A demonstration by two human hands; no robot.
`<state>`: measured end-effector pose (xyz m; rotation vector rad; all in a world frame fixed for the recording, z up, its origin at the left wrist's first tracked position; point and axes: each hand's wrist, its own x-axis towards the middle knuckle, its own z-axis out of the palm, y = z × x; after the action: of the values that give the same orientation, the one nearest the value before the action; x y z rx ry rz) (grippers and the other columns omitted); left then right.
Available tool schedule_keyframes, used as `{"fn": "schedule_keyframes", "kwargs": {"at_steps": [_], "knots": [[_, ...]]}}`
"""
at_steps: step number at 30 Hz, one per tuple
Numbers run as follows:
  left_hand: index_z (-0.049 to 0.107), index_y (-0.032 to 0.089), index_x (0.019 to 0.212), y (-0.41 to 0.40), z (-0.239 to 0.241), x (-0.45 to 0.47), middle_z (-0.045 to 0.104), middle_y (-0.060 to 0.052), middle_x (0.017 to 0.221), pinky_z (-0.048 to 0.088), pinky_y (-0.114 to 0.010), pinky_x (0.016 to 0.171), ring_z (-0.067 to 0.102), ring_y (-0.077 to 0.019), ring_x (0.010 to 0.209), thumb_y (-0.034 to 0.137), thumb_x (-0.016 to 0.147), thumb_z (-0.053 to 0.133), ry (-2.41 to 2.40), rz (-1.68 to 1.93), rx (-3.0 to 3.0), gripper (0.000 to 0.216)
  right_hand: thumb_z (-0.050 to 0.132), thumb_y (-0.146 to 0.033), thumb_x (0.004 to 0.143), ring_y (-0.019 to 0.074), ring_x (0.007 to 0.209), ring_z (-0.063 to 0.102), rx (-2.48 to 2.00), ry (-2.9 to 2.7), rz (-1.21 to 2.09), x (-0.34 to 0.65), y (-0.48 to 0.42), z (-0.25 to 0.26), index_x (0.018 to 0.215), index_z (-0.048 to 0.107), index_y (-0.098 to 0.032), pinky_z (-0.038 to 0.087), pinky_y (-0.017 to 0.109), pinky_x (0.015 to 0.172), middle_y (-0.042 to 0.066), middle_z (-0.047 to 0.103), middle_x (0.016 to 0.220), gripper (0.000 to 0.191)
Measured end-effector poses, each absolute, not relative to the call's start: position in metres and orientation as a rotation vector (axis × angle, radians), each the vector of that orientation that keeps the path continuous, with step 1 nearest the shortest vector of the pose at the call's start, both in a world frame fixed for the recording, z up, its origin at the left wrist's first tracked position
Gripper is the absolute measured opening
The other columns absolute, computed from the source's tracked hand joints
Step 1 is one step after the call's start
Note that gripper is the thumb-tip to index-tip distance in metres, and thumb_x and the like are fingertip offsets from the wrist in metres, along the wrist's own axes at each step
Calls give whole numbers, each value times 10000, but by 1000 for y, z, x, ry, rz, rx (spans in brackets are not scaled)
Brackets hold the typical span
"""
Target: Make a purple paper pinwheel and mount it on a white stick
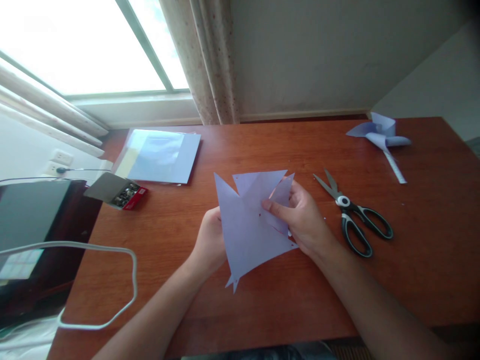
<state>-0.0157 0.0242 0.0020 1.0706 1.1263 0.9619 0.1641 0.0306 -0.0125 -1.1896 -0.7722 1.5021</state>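
A cut sheet of pale blue paper (247,230) with pointed flaps is held upright above the brown wooden table (262,150). My left hand (210,242) grips its left edge from behind, so its fingers are mostly hidden by the sheet. My right hand (303,217) pinches a folded flap near the middle of the paper, thumb in front and fingers behind. Black-handled scissors (352,212) lie just right of my right hand, blades pointing away.
A finished pale blue paper pinwheel (380,137) lies at the far right. A stack of paper sheets (161,155) and an open box of metal pins (120,192) sit at the left. A white cable (112,280) loops over the table's left edge.
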Motion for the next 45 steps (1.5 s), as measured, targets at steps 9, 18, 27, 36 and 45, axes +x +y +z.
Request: {"fn": "schedule_keyframes", "kwargs": {"at_steps": [9,18,27,36,45], "knots": [[629,172,472,23,-2,-20,570,34,506,452,-231,515,406,-88,481,191,646,805,1117,954,1106,248,921,-370,689,250,872,749,-1237,-985,1296,166,31,-21,1008,678,-262,633,430,812,36,781,985,415],[752,164,620,21,7,-16,633,20,553,436,-203,562,512,-110,562,190,677,843,1053,907,937,110,863,-388,742,290,886,733,-1449,-1216,853,171,31,-22,991,649,-258,625,457,762,58,749,962,353],[801,161,1031,21,7,-12,802,-100,901,575,-363,822,738,-313,952,680,818,713,872,925,566,568,833,-457,737,320,971,712,-1584,-1259,764,172,30,-15,1024,624,-249,597,480,815,77,743,1029,411],[808,130,1003,20,6,-16,830,-98,922,584,-298,777,775,-264,876,330,753,895,1054,810,602,332,834,-402,745,259,833,710,-1572,-1342,638,169,26,-9,1044,621,-247,583,429,780,42,750,968,399],[812,118,980,24,8,-13,831,-108,905,596,-287,698,775,-244,777,233,739,880,1019,885,416,275,741,-385,886,227,967,711,-1364,-1348,801,170,25,-15,1241,583,-262,601,381,831,61,720,1141,408]]}}
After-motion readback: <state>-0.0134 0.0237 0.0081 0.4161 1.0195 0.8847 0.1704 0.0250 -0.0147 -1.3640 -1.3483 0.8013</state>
